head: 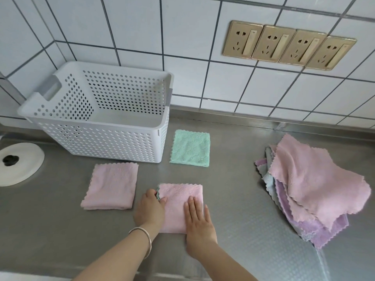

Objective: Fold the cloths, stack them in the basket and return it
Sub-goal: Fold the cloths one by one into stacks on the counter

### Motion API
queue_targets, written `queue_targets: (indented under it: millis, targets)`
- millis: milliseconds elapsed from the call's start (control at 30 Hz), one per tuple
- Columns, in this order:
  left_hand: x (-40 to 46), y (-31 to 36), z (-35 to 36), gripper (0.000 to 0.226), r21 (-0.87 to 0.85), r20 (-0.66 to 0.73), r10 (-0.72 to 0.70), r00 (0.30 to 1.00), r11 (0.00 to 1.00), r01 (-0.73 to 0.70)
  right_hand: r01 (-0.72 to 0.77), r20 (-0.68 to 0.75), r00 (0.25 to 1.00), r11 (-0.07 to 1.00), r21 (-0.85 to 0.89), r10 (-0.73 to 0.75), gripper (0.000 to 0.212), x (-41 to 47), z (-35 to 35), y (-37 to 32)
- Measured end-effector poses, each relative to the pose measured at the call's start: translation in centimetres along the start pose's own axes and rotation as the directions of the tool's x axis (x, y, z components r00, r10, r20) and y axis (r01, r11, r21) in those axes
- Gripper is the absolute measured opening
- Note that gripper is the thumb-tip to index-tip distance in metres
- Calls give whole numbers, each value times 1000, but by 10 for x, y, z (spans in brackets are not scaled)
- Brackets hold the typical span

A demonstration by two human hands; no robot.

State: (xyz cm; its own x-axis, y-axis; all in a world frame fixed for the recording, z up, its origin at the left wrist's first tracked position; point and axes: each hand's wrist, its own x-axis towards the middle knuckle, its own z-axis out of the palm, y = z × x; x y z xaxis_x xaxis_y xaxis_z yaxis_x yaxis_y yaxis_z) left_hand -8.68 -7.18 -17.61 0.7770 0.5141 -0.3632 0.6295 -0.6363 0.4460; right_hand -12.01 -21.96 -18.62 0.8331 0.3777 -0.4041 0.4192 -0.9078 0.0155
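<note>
Your left hand (149, 207) sits at the left edge of the folded pink fleecy cloth (179, 201) in front of you, its fingers curled over that edge and pinching it near the upper left corner, where a sliver of green shows beneath. Your right hand (197, 217) lies flat on the same cloth, fingers straight and close together, pressing its right half down onto the brushed steel desk (60, 230). A silver bangle (145, 240) circles your left wrist.

To the left of that cloth, apart from it, lies a second folded pink cloth (112, 186). Farther back, a folded mint green square cloth (190, 148) lies just beside the right front corner of the white perforated plastic basket (97, 142), which stands upright near the tiled wall (142, 27); no cloth shows inside it. Well off to your right, a loose pile of unfolded cloths (310, 191), pink on top with lilac and grey-blue beneath, is spread on the desk.

A white round disc with a dark hole (19, 164) sits at the left edge, and four gold wall sockets (288, 44) line the wall.
</note>
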Motion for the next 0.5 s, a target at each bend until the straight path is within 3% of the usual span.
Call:
queue_targets:
  millis: [67,133,167,233,267,300,367,433,500]
  targets:
    - [1,-2,-1,32,28,-23,6,1000,1000,-6,13,55,998,1000,2,-13,91,0,-12,1]
    - [-2,-5,-1,37,27,-25,0,1000,1000,1,-14,-24,1000,991,130,18,81,-1,-18,3]
    - [-4,-7,-1,40,24,-19,-8,1000,1000,9,-43,-177,980,960,276,95,75,0,-23,2]
    - [-10,-10,-1,42,39,-13,-17,1000,999,18,-146,-298,887,825,546,354,53,1,-23,4]
    - [-13,-12,-1,43,56,-11,-19,1000,998,20,-206,-248,854,734,647,458,43,3,-24,8]
    - [-16,-13,0,44,75,-11,-23,1000,997,24,-303,-97,832,594,745,546,37,6,-27,12]
    - [-21,-14,2,44,129,-8,-26,1000,991,27,-468,248,811,335,818,529,32,11,-27,17]
    - [-21,-11,4,40,156,17,-20,1000,988,17,-500,342,814,268,823,470,19,12,-30,21]
    - [-20,-3,1,29,48,49,-31,998,998,29,-495,358,818,235,837,450,13,15,-31,28]
